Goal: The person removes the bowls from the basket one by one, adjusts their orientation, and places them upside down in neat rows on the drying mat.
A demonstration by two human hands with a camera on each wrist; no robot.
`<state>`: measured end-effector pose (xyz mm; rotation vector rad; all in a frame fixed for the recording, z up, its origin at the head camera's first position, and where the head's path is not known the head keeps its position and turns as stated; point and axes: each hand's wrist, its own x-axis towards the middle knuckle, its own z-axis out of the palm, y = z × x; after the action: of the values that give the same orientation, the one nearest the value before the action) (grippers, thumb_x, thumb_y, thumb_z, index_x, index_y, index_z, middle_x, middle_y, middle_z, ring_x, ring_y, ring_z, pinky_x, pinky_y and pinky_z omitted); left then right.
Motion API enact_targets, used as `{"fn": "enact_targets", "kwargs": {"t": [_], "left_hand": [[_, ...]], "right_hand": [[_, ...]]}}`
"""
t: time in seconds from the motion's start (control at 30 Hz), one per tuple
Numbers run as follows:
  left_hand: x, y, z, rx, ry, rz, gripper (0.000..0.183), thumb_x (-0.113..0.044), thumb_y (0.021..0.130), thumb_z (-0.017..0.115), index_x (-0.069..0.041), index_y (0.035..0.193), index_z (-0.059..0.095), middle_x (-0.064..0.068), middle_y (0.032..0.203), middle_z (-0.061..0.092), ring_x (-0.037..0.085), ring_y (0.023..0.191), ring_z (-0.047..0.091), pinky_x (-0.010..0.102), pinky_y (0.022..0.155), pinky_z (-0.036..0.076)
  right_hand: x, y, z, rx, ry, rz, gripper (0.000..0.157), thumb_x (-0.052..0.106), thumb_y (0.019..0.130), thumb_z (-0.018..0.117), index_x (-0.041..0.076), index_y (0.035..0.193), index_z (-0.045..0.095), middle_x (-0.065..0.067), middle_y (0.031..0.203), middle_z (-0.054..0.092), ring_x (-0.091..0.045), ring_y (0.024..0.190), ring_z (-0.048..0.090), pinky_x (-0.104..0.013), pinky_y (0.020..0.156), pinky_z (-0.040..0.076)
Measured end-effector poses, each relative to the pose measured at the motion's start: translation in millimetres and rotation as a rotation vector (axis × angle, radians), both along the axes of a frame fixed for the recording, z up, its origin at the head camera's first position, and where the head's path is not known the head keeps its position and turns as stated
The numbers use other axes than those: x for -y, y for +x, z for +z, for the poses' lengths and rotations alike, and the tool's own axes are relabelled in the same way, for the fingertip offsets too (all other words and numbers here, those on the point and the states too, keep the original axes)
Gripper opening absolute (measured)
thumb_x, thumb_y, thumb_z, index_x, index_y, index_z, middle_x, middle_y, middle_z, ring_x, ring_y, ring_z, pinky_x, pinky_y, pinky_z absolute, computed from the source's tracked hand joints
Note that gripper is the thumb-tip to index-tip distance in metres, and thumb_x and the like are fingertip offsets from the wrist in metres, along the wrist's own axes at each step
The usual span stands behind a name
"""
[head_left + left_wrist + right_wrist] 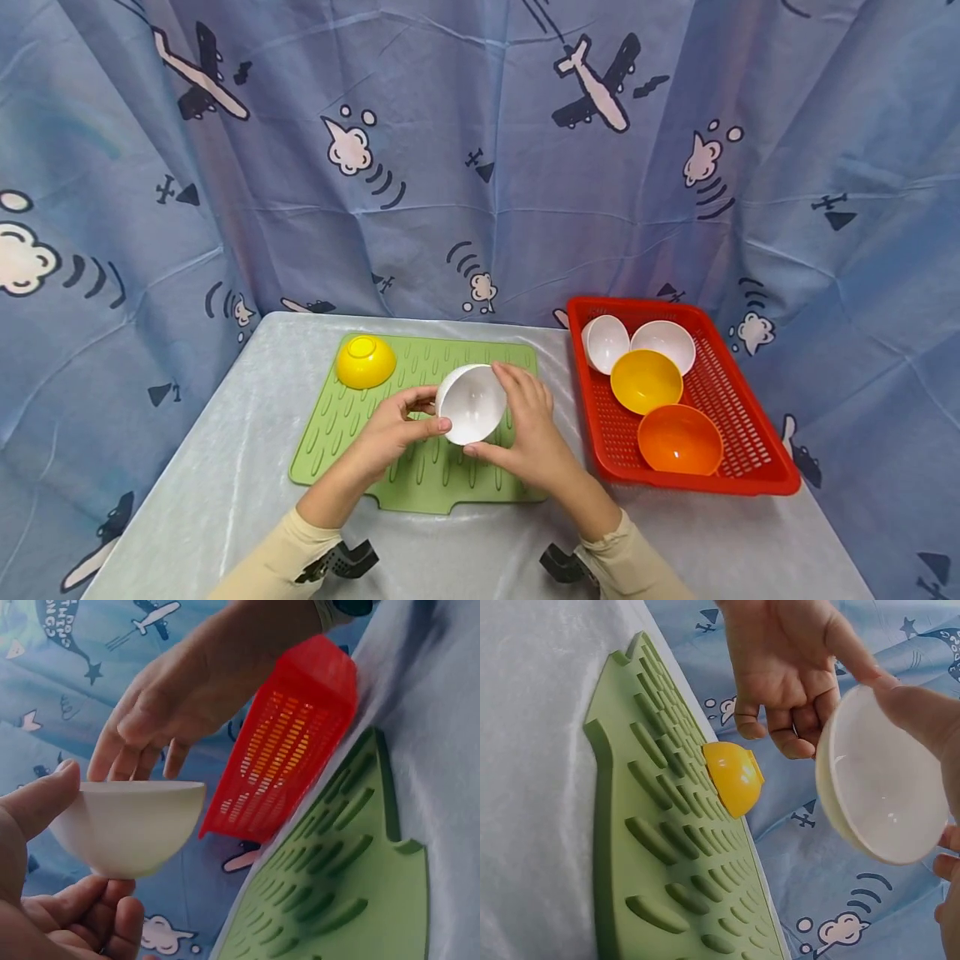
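Both hands hold a white bowl (pixel 471 405) above the green drying mat (pixel 420 492), its hollow side tilted toward the head camera. My left hand (pixel 393 429) grips it from the left, thumb at the rim and fingers under the base in the left wrist view. From the right, my right hand (pixel 528 429) spans the rim between thumb and fingers; in the right wrist view its thumb (pixel 922 712) lies along the bowl's edge. A yellow bowl (pixel 366 362) sits upside down on the mat's far left corner.
To the right stands a red perforated basket (pixel 738 408). In it lie two white bowls (pixel 607 343), a yellow bowl (pixel 647 382) and an orange bowl (pixel 680 440). A pale cloth covers the table (pixel 217 467), and a blue patterned curtain (pixel 450 217) hangs behind.
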<state>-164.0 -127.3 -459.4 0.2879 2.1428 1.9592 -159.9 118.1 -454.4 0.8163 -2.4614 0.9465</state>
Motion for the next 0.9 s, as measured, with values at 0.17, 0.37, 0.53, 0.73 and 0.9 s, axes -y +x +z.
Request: {"fn": "enact_targets", "kwargs": {"t": [0.17, 0.37, 0.53, 0.73, 0.9], "left_hand": [[2.8, -2.9, 1.7, -0.126, -0.141, 0.053, 0.061, -0.024, 0.079, 0.089, -0.015, 0.134, 0.065, 0.006, 0.120, 0.067, 0.037, 0.112, 0.056, 0.038, 0.086, 0.044], [3.4, -0.7, 6.9, -0.351, -0.308, 0.121, 0.070, -0.029, 0.069, 0.096, -0.020, 0.131, 0.066, -0.001, 0.124, 0.065, 0.023, 0.115, 0.055, 0.048, 0.099, 0.040], [2.7, 0.8, 9.5, -0.524, -0.449, 0.153, 0.074, -0.028, 0.064, 0.099, -0.019, 0.130, 0.066, 0.000, 0.132, 0.064, 0.023, 0.124, 0.051, 0.052, 0.105, 0.037], [2.6, 2.3, 9.9, -0.665, -0.553, 0.120, 0.077, -0.031, 0.062, 0.099, -0.017, 0.131, 0.066, 0.000, 0.135, 0.062, 0.024, 0.124, 0.049, 0.047, 0.101, 0.030], [2.9, 2.9, 8.9, -0.724, -0.554, 0.099, 0.078, -0.034, 0.061, 0.098, -0.017, 0.131, 0.066, -0.001, 0.133, 0.061, 0.022, 0.121, 0.048, 0.044, 0.097, 0.028]], "right_hand": [[-2.9, 0.9, 6.4, 0.138, -0.055, -0.027, 0.112, 0.044, 0.071, 0.093, 0.014, 0.160, 0.033, -0.013, 0.158, 0.039, -0.037, 0.145, 0.031, -0.064, 0.116, 0.023], [-6.9, 2.5, 12.0, 0.343, -0.181, -0.064, 0.097, 0.040, 0.080, 0.087, 0.016, 0.159, 0.036, -0.010, 0.159, 0.041, -0.036, 0.148, 0.033, -0.068, 0.115, 0.027], [-8.2, 2.0, 12.4, 0.443, -0.208, -0.064, 0.088, 0.039, 0.086, 0.082, 0.010, 0.157, 0.039, -0.012, 0.155, 0.047, -0.036, 0.146, 0.038, -0.067, 0.115, 0.029], [-6.3, 1.7, 11.9, 0.530, -0.210, -0.084, 0.083, 0.039, 0.084, 0.084, 0.010, 0.153, 0.046, -0.014, 0.155, 0.048, -0.038, 0.146, 0.040, -0.068, 0.114, 0.029], [-5.4, 1.9, 11.0, 0.559, -0.239, -0.081, 0.080, 0.037, 0.084, 0.085, 0.009, 0.150, 0.049, -0.014, 0.153, 0.050, -0.037, 0.145, 0.042, -0.069, 0.114, 0.028]]}}
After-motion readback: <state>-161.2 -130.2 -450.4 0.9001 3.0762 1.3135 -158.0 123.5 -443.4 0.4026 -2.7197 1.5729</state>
